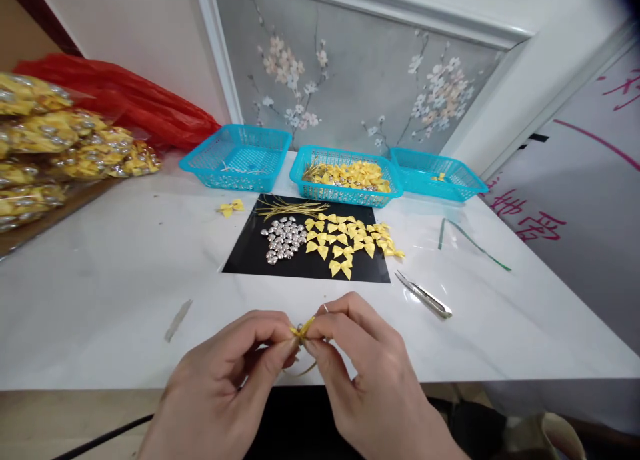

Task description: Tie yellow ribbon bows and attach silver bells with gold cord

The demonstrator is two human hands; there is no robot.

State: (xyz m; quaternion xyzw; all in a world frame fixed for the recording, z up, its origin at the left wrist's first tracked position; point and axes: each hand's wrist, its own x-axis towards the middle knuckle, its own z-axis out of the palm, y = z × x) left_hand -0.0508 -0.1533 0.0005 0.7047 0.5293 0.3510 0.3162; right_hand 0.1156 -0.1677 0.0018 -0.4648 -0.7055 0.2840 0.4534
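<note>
My left hand (pixel 227 380) and my right hand (pixel 367 373) meet at the near edge of the white table (pixel 100 293). Both pinch a small yellow bow (pixel 301 330) with a thin gold wire between thumb and fingers. Beyond them lies a black mat (pixel 305 267). On it sit a heap of silver heart beads (pixel 285 239), several yellow bows (pixel 350 239) and a bundle of gold wires (pixel 290 208).
Three blue baskets stand at the back: left one (pixel 237 157) nearly bare, middle one (pixel 345 177) full of yellow bows, right one (pixel 435 173). Metal scissors (pixel 425 295) lie right of the mat. A stray bow (pixel 231 208) lies left. Bagged yellow goods (pixel 60 147) pile at far left.
</note>
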